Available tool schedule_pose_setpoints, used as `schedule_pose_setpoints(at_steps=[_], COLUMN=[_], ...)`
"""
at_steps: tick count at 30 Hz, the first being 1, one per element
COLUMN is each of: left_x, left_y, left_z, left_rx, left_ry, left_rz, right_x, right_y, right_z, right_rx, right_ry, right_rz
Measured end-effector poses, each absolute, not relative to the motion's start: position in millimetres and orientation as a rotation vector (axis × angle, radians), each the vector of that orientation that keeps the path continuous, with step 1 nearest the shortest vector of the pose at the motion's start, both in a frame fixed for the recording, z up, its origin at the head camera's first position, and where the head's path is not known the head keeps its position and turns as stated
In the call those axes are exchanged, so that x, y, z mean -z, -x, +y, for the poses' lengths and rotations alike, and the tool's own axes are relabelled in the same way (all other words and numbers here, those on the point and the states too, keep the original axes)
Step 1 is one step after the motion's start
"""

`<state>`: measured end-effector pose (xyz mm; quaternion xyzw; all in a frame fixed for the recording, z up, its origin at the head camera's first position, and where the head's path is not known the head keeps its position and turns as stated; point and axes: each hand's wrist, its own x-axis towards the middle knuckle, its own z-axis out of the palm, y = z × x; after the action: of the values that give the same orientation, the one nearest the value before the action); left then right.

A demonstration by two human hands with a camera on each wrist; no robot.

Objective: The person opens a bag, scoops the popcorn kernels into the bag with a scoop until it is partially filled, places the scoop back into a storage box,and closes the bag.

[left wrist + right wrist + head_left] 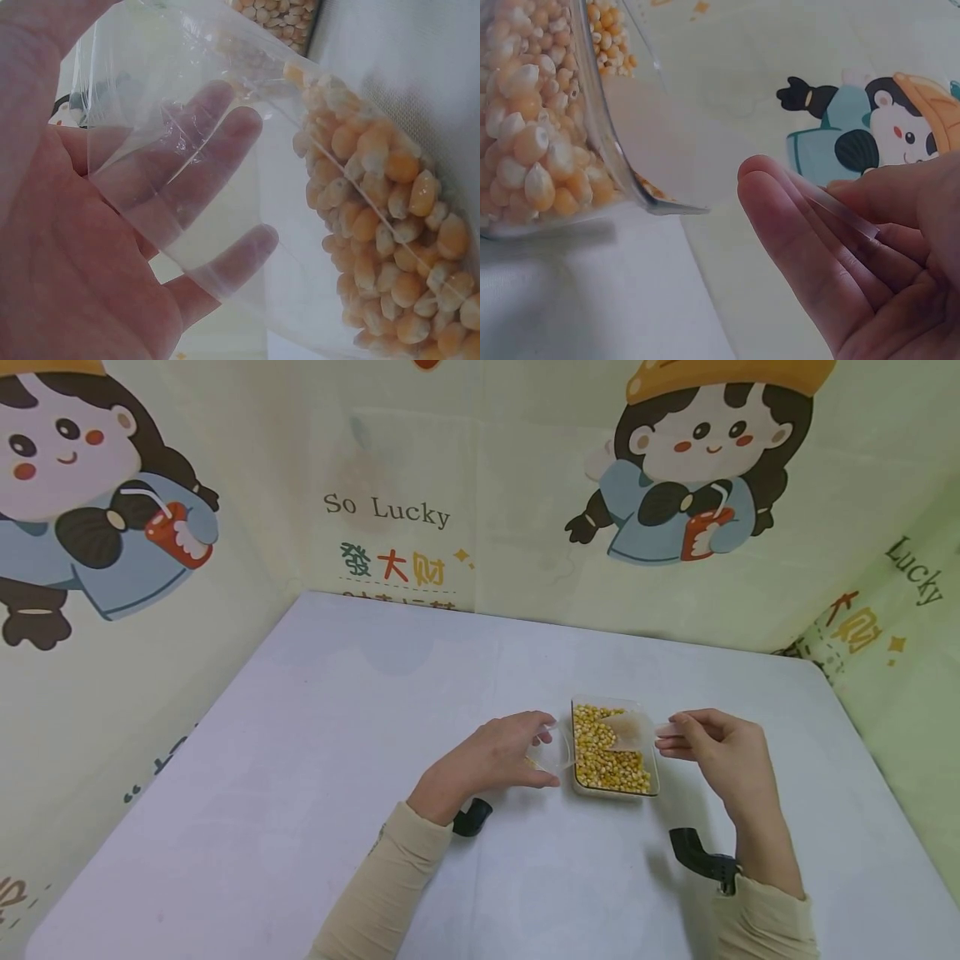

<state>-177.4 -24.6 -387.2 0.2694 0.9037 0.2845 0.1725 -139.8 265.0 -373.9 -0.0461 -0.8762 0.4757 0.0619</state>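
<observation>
Left hand [504, 753] holds a filmy plastic bag [390, 232] beside a rectangular container [611, 794] of corn kernels [606, 767]; right hand [726, 758] pinches a translucent scoop [628, 731] across its opposite rim; table [300, 777] stretches broadly left.

Tabletop [315, 735] passable at left — corn container [613, 793], plastic bag [553, 752] obstruct right.

Head: bag [553, 753] partly hidden by left hand [506, 752]; scoop [628, 732] handle's end covered by right hand [722, 752]. Both sleeves [386, 885] cut at bottom edge. Left wrist: bag runs off lower right. Right wrist: box [600, 112] cropped at frame's upper left.
</observation>
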Motion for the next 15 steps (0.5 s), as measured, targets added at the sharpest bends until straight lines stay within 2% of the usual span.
schedule_pose_setpoints(at_steps=[15], left_x=[386.1], left_y=[177.5], left_z=[-25.4], left_rx=[-0.801], left_ry=[-0.766], left_rz=[2.562], right_x=[378.7], right_y=[143.7], right_z=[268.3], right_rx=[-1.594], right_ry=[0.215], right_rz=[-2.621])
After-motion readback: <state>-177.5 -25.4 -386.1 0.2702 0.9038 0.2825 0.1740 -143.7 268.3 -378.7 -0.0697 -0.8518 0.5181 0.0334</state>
